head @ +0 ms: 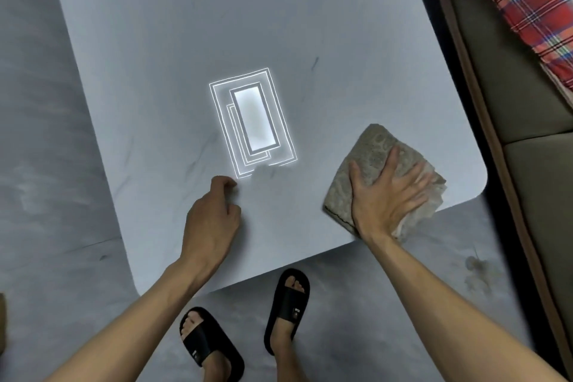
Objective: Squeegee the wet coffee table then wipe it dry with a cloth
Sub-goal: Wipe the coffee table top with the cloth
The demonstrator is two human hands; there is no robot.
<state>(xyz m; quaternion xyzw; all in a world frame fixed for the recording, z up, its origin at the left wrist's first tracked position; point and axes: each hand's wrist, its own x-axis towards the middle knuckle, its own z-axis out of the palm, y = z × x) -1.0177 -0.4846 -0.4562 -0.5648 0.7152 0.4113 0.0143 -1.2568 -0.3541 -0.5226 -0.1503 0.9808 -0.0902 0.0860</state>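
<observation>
Grey-brown cloth [376, 152] lies folded flat on bench [186, 56] at near right corner, reaching bench rim. Right grip [387, 195] on top of cloth, fingers spread, palm pressing down; fingertips blurred. Left grip [210, 217] on bare bench, well left of cloth, fingers curled under, holding nothing. Part of cloth hidden beneath palm.

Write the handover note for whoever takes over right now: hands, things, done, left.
Right hand: fingers spread flat, pressing the cloth onto the coffee table by its near right corner.
Left hand: fingers curled, holding nothing, resting on the table.
Squeegee: not in view.
Done: probably the squeegeeing, since the cloth is on the table.
Left: wipe the rest of the top; remaining wetness cannot be told.
</observation>
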